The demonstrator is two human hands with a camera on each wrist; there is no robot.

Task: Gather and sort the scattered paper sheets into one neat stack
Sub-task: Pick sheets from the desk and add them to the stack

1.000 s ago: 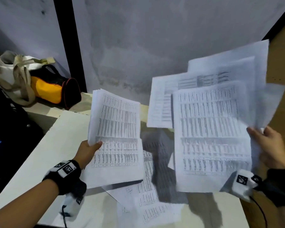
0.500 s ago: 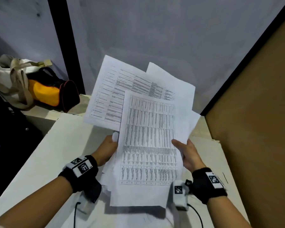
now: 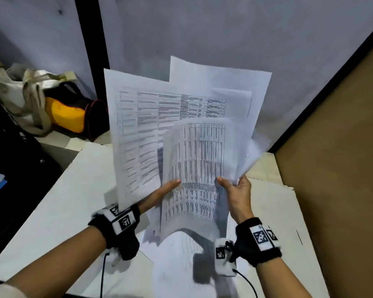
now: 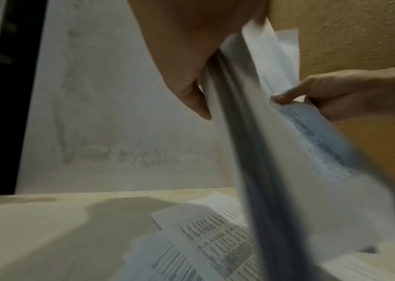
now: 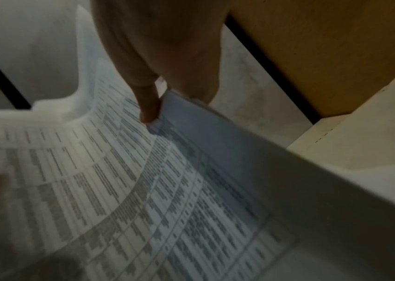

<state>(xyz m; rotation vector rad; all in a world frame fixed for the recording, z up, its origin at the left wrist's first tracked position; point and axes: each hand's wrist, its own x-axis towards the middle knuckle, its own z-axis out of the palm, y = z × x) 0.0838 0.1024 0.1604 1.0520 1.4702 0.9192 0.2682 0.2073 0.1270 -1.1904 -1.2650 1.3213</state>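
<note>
Paper sheets point(image 3: 181, 130) fanned, edges uneven | left hand point(image 3: 159, 195), right hand point(image 3: 237, 190) both grasp them | above table point(image 3: 73, 190)

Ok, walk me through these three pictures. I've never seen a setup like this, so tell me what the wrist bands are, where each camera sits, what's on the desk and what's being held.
No machine here: a person works with bare hands. The black bands with the square printed tags strap a small camera to each wrist.

The wide picture comes from a camera on the person's head, looking down. The other two come from the wrist cameras, looking along each hand, which is why they are close and blurry.

The left hand and the right hand both grip a fanned bundle of printed sheets, lifted off the white desk. The bundle is still uneven, with edges sticking out at angles.

More loose sheets lie on the desk underneath. At the back left sit a yellow and black bag and a cloth tote. A brown board stands on the right.
</note>
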